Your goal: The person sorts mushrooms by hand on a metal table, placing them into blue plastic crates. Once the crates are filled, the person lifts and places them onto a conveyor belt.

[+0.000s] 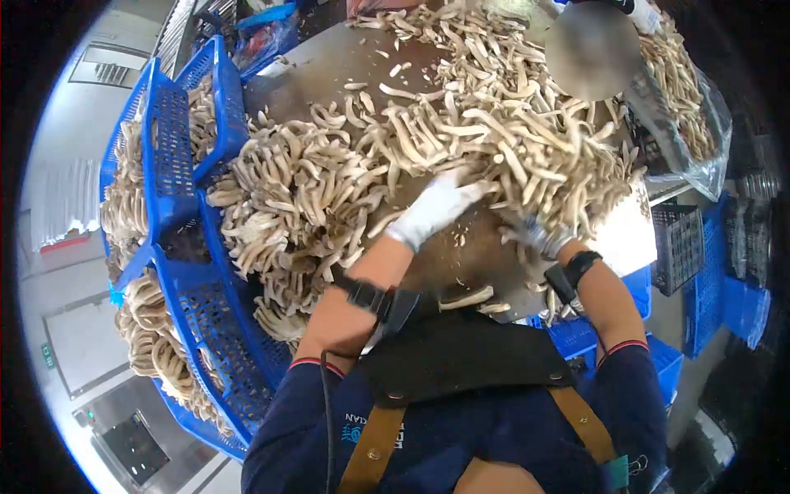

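Note:
Long pale mushrooms (527,123) lie in a large loose heap across the metal table (329,70). My left hand (436,206), in a white glove, reaches to the near edge of this heap, its fingertips among the stems; whether it grips any cannot be made out. To its right is my right hand (539,237), in a greyish glove and smeared by motion, beside the heap's lower edge. Left of my left hand, another pile of mushrooms (288,189) lies in denser rows. A few loose stems (467,298) rest near the table's front edge.
Blue crates (173,140) filled with mushrooms stand along the left. A clear plastic bag (699,123) of mushrooms is at the upper right, beside a co-worker's gloved hand (646,16). Dark (679,247) and blue crates sit lower right. A blue bag lies upper left.

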{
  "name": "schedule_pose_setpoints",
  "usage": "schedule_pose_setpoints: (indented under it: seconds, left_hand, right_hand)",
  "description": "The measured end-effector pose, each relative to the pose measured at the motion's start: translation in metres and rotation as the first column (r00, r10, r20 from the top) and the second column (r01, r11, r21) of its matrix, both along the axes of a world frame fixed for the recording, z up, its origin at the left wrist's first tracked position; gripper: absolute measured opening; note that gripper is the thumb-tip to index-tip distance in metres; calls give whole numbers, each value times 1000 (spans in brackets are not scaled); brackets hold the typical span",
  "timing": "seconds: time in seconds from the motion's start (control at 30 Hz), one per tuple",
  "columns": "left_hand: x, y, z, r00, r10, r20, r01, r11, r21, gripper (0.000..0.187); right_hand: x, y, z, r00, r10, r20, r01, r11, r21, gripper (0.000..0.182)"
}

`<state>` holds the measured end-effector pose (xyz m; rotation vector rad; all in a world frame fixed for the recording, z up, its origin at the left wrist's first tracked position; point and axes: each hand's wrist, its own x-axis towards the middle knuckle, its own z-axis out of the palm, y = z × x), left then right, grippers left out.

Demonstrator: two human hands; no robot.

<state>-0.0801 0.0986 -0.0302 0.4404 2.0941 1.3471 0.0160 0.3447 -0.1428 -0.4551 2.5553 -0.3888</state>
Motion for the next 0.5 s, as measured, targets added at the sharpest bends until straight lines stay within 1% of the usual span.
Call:
schedule_pose_setpoints:
  seconds: [0.03, 0.07, 0.1, 0.13, 0.17, 0.2, 0.23, 0.27, 0.3, 0.33, 0.37, 0.4, 0.43, 0.47, 0.5]
  left_hand:
    - [5, -10, 22, 965, 220, 145, -232, 970, 68, 56]
    - [6, -24, 35, 889, 411, 202, -432, 899, 76, 54]
    - [6, -40, 12, 708, 511, 488, -660, 725, 199, 50]
    - [8, -57, 18, 577, 619, 533, -767, 635, 93, 47]
    - [8, -73, -2, 552, 634, 543, -800, 585, 130, 49]
    - [6, -88, -34, 529, 645, 551, -828, 535, 168, 51]
    - [-2, -98, -60, 559, 634, 534, -798, 587, 137, 51]
    - [-12, -103, -73, 593, 619, 515, -761, 640, 107, 52]
    - [-22, -88, -60, 443, 499, 745, -817, 567, 107, 50]
    - [-34, -92, -86, 472, 443, 762, -776, 619, 120, 46]
    - [-38, -90, -76, 527, 453, 719, -734, 669, 117, 57]
    - [-40, -68, 6, 581, 458, 672, -690, 715, 109, 68]
    - [-23, -45, 91, 485, 616, 620, -706, 694, -137, 81]
    - [-31, -78, 44, 462, 465, 755, -640, 764, -79, 85]
    - [-27, -85, 34, 473, 471, 745, -638, 766, -79, 85]
  right_hand:
    - [-27, 11, -12, 995, -43, 92, 53, 992, -112, 63]
    - [-51, 17, -22, 980, -74, 185, 114, 970, -215, 63]
    - [-59, 6, 25, 992, -51, 119, 65, 991, -116, 56]
    - [-65, -12, 100, 998, -18, 55, 19, 1000, -13, 50]
    - [-69, -24, 139, 999, 33, 40, -32, 999, -10, 51]
    - [-78, -34, 159, 991, 82, 102, -58, 974, -219, 52]
    - [-89, -51, 156, 987, 120, -106, -154, 896, -417, 55]
    - [-103, -74, 146, 974, 49, -223, -156, 856, -494, 59]
    - [-117, -97, 137, 942, -29, -335, -173, 812, -557, 62]
    - [-138, -119, 123, 917, -162, -365, -72, 832, -550, 66]
    - [-154, -127, 101, 913, -122, -389, -4, 951, -309, 68]
    - [-167, -133, 95, 976, -153, -153, 123, 974, -192, 68]
    - [-160, -146, 86, 920, -323, -223, 251, 921, -299, 69]
    - [-157, -159, 112, 887, 56, -457, -10, 995, 101, 72]
    - [-148, -161, 106, 916, -122, -381, 65, 985, -160, 79]
